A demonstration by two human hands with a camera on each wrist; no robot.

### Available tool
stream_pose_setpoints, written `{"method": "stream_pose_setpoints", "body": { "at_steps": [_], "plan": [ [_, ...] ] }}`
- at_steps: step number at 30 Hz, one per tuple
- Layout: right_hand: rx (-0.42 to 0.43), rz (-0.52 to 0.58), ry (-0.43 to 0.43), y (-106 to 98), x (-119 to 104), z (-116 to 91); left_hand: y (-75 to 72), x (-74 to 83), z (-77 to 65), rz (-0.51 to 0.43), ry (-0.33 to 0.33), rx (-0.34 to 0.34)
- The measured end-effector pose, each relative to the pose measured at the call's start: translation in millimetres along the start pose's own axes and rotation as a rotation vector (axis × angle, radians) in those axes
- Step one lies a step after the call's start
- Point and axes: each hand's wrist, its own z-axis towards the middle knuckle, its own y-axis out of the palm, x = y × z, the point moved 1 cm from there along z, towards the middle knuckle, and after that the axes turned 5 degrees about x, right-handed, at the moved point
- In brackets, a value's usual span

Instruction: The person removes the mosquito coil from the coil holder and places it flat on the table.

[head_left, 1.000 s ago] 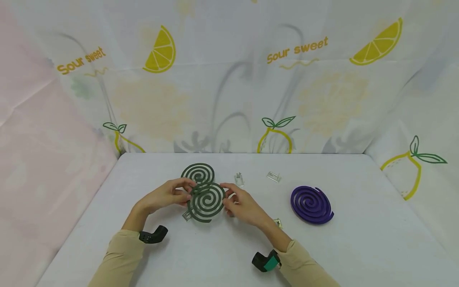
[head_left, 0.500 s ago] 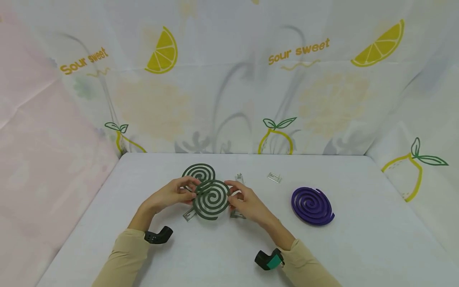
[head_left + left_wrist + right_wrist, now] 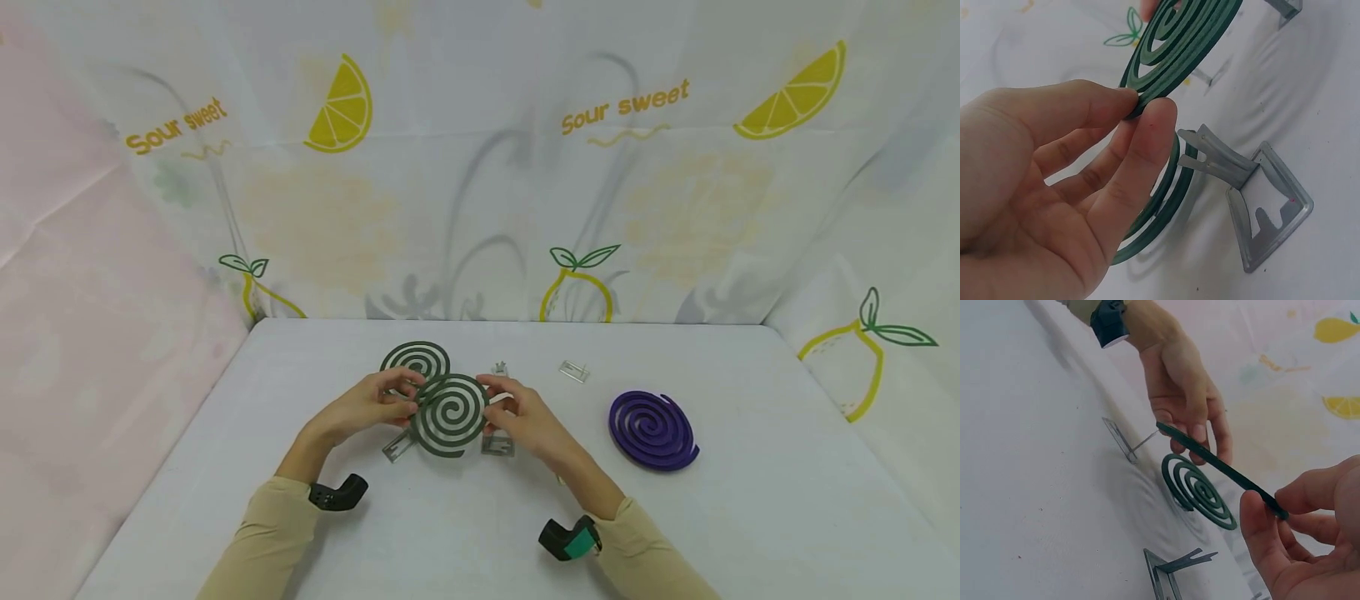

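Both of my hands hold a green mosquito coil [image 3: 450, 415] above the table by its opposite edges. My left hand [image 3: 365, 410] pinches its left rim between thumb and fingers, and my right hand [image 3: 531, 419] pinches the right rim. In the right wrist view the coil appears nearly edge-on. Behind it is a second green mosquito coil [image 3: 1200, 490], raised off the table; what supports it is mostly hidden. A thin metal coil stand [image 3: 1266, 200] with an upright forked prong sits below my left hand. Another metal stand [image 3: 497, 446] lies beside my right fingers.
Purple mosquito coils [image 3: 651, 429], seemingly nested together, lie to the right. Farther back are a metal stand [image 3: 574, 371] and another stand [image 3: 501, 367], partly hidden by my right hand. A patterned cloth [image 3: 480, 167] hangs behind the white table [image 3: 420, 542].
Both hands have moved right and slightly away with the held coil. The metal stands near it show more now. The rear green coil and the purple coils stay in place.
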Motion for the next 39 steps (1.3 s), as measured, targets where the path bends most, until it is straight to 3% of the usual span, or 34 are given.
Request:
{"method": "stream_pose_setpoints", "body": {
  "at_steps": [13,27,39],
  "plan": [
    [0.001,0.042,-0.052,-10.4,1.1,-1.2,8.7,8.1,5.9,0.016,-0.003,0.013],
    [0.138,0.105,0.056,-26.0,9.6,-1.9,23.9,11.6,16.7,-0.028,0.018,0.049],
    [0.164,0.078,0.013,-39.1,14.5,-5.5,37.4,14.3,25.0,-0.069,0.047,0.071]
  ]
}}
